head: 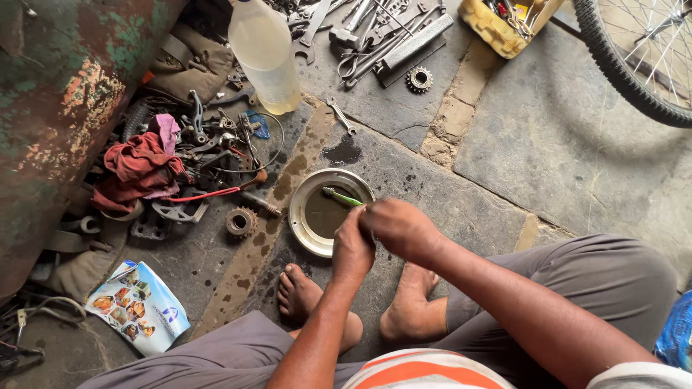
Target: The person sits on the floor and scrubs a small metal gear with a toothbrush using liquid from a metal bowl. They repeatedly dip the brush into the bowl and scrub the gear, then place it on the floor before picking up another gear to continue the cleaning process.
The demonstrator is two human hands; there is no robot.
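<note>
At the far left stands a rusted green metal drum (65,108), and at its foot lies a printed leaflet (138,306) on the stone floor (562,144). Next to the drum a red rag (140,167) sits on a heap of bicycle parts, with a toothed sprocket (241,222) just beyond the heap. Above that, a plastic bottle (265,52) of pale yellowish liquid stands on the floor.

Near the middle, a round metal bowl (303,225) holds dark liquid. A green-handled toothbrush (342,196) lies across its rim, the bristle end over the liquid.

The left hand (353,248) is curled closed just right of the bowl, its fingertips pressed against the right hand (400,229), which is also closed. Both seem to pinch something small between them; what it is cannot be told. The toothbrush handle ends just at the hands, and whether they touch it cannot be told.

Below the hands are two bare feet. Farther right, a small cog (419,79) lies by a spread of spanners (375,32), then a yellow tub (504,21) of tools, then a bicycle wheel (638,61).
</note>
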